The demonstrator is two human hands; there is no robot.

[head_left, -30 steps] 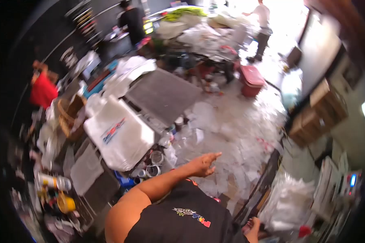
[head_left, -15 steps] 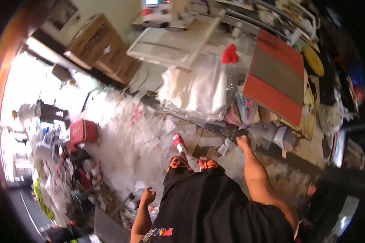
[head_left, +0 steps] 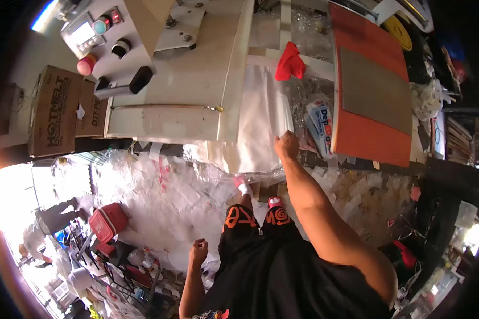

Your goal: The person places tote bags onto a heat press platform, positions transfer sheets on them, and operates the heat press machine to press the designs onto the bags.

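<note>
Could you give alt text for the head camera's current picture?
A person's right hand is at the edge of white sheeting, near an orange board. The left hand hangs curled over a littered floor; a control panel is upper left.

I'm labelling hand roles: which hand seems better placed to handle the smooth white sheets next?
Probably the right hand: it is extended to the edge of the smooth white sheets, though contact is unclear. The left hand hangs farther back, beside the black-and-orange shorts.
</note>
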